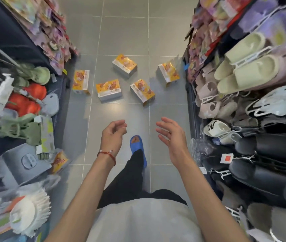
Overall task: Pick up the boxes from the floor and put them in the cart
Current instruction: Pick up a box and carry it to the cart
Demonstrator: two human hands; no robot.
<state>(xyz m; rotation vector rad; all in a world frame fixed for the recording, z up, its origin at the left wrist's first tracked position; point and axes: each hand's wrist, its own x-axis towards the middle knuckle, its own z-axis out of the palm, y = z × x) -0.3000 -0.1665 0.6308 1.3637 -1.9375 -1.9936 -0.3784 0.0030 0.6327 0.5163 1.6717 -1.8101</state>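
Note:
Several orange-and-silver boxes lie scattered on the grey tiled floor ahead of me: one at the left (80,82), one in the middle (109,90), one right of it (142,91), one farther back (124,65) and one at the far right (168,73). My left hand (113,135), with a red cord at the wrist, hangs empty with loosely curled fingers. My right hand (172,135) is empty too, fingers relaxed and spread. Both hands are well short of the boxes. No cart is in view.
Shelves line the narrow aisle: plush toys and packets on the left shelf (25,105), slippers on hangers on the right rack (243,105). A similar orange packet (59,161) sticks out at the lower left. My foot in a blue slipper (137,147) steps forward.

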